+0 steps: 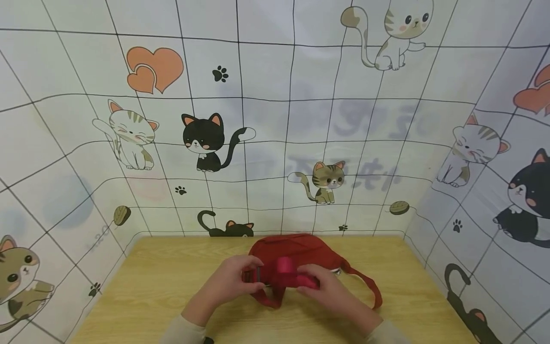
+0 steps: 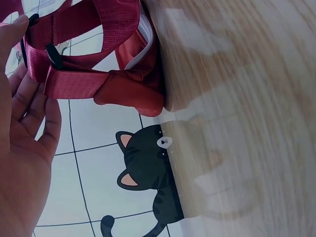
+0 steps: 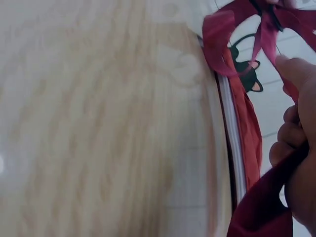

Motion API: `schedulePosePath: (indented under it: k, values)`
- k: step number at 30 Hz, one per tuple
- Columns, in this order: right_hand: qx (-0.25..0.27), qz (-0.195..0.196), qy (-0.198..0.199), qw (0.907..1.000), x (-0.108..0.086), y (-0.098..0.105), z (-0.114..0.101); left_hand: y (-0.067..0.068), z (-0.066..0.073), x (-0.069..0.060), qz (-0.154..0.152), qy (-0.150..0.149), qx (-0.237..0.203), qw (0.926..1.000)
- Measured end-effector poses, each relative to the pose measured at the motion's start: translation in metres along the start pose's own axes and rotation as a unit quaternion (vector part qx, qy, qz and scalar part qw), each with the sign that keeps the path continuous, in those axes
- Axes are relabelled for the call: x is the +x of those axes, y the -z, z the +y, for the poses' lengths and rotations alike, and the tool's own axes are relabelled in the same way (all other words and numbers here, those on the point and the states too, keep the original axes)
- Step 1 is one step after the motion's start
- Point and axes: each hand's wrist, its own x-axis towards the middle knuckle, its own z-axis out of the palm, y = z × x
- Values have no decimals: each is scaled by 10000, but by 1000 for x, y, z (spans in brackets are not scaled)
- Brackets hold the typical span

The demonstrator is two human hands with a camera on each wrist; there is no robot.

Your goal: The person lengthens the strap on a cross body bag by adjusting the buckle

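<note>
A red waist bag (image 1: pixel 301 244) lies on the table, its body behind both hands. My left hand (image 1: pixel 232 282) pinches the bag's red webbing strap (image 2: pixel 74 85) near a black plastic slider (image 2: pixel 54 57), thumb in front and fingers behind. Looped webbing (image 1: pixel 285 265) stands up between the hands. My right hand (image 1: pixel 328 289) grips another stretch of the strap, its fingers curled in the right wrist view around the webbing (image 3: pixel 266 210). A black fitting (image 3: pixel 269 15) shows farther up the strap there. A pale zipper (image 3: pixel 232 133) runs along the bag's edge.
The wooden table (image 1: pixel 163 267) carries the bag near its back edge. A loop of strap (image 1: pixel 371 286) trails to the right of the bag. Walls covered with a cat-patterned sheet (image 1: pixel 266 119) enclose the back and sides.
</note>
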Motion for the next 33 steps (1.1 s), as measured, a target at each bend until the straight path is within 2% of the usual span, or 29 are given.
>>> schedulePosePath:
  k: [4, 7, 11, 13, 16, 19, 21, 28, 33]
  values:
    - [-494, 198, 584, 9969, -1, 12, 7, 2, -3, -1, 30, 58, 41, 10000]
    - [-661, 278, 682, 9951, -5, 20, 16, 5, -5, -2, 62, 130, 114, 9998]
    - [-607, 206, 407, 9971, -12, 31, 25, 8, -6, -3, 96, 149, 228, 9996]
    - [-581, 25, 214, 9981, -15, 34, 27, 9, -7, -4, 101, 144, 261, 9995]
    - [-906, -335, -118, 9953, -13, 33, 19, 9, -7, -4, 118, 95, 300, 9994]
    - [-1273, -571, -258, 9899, -5, 23, 5, 9, -6, -4, 167, 16, 286, 9994]
    - [-1324, -643, -251, 9888, 4, 12, -3, 8, -6, -3, 196, -35, 265, 9995]
    - [-1061, -753, -309, 9910, 27, -28, -12, 7, -5, -2, 179, -19, 244, 9995]
    - [-931, -562, -151, 9939, 30, -37, -15, 6, -3, 0, 113, 65, 162, 9998]
